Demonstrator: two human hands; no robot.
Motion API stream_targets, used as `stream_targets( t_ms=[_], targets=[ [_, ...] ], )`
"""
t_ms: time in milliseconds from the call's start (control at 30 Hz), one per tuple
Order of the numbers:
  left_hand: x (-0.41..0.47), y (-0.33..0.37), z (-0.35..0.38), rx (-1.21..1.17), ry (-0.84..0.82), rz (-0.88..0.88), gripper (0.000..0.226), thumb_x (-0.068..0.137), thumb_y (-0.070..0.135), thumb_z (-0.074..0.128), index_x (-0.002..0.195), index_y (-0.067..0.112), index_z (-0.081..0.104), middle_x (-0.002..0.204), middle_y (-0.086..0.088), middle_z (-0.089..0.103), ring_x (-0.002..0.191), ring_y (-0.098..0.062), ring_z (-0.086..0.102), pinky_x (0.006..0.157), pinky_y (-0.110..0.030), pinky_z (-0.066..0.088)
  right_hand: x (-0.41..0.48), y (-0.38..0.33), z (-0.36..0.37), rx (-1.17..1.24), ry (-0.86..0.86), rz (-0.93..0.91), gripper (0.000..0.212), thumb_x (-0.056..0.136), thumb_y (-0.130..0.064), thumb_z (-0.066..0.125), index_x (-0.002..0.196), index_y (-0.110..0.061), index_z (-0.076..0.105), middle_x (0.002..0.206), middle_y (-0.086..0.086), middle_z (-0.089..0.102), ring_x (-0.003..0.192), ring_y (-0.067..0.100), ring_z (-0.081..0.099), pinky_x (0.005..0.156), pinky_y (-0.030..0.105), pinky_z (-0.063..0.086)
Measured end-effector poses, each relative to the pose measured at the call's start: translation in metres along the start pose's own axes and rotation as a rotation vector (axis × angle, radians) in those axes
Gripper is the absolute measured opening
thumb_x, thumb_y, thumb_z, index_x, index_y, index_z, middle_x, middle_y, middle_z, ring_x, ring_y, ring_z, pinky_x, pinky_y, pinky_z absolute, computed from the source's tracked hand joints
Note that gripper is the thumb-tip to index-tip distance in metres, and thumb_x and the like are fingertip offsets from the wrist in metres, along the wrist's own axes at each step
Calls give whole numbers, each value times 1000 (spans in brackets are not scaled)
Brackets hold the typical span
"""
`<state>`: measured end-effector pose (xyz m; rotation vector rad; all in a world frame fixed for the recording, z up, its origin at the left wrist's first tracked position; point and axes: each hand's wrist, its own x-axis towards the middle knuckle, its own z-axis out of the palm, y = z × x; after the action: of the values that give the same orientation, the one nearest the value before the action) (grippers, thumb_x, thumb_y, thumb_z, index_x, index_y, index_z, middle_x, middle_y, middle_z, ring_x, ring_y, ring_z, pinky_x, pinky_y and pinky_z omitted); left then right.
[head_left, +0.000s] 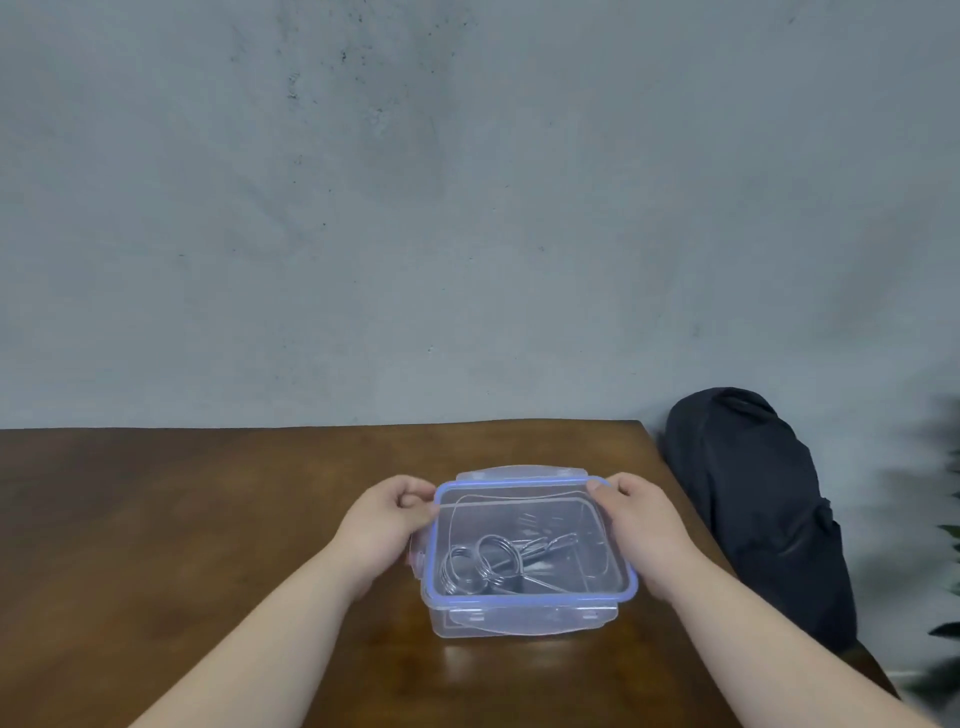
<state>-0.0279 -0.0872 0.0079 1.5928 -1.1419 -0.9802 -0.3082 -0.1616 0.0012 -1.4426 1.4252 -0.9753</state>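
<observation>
A clear plastic container (524, 621) with a blue-rimmed lid (519, 484) stands on the brown wooden table (208, 519). Inside it lie metal wire rings and clips (488, 564), seen through the lid. My left hand (387, 525) grips the lid's left side near the far corner, fingers curled at the edge. My right hand (641, 527) grips the lid's right side, thumb on the far right corner. The lid's front and back latch flaps stick out unfastened.
A dark bag (753, 509) leans against the grey wall just past the table's right edge. Green plant leaves (948, 545) show at the far right. The table's right corner lies close behind the container.
</observation>
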Motion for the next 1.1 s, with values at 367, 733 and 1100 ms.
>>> stream_targets(
  t_ms=[367,733,1100],
  targets=[
    [-5,-12,9,77,154,-98,12,90,6,68,90,12,78,63,-1,75,40,-12,59,51,-28,49,13,8,18,-293,56,6,18,100,-28,60,87,-18,66,87,1,72,82,21,66,66,36,53],
    [-3,3,15,303,194,-90,15,90,15,64,86,21,77,73,2,77,48,-16,64,52,-24,50,21,2,17,-296,62,21,19,100,-25,59,87,-25,73,90,-6,74,85,16,66,76,38,58],
    [-1,6,17,362,187,-104,17,89,17,62,89,22,79,74,1,78,45,-17,64,53,-26,52,25,6,18,-328,47,7,18,102,-26,58,90,-27,72,91,-8,73,86,13,66,81,40,59]
  ],
)
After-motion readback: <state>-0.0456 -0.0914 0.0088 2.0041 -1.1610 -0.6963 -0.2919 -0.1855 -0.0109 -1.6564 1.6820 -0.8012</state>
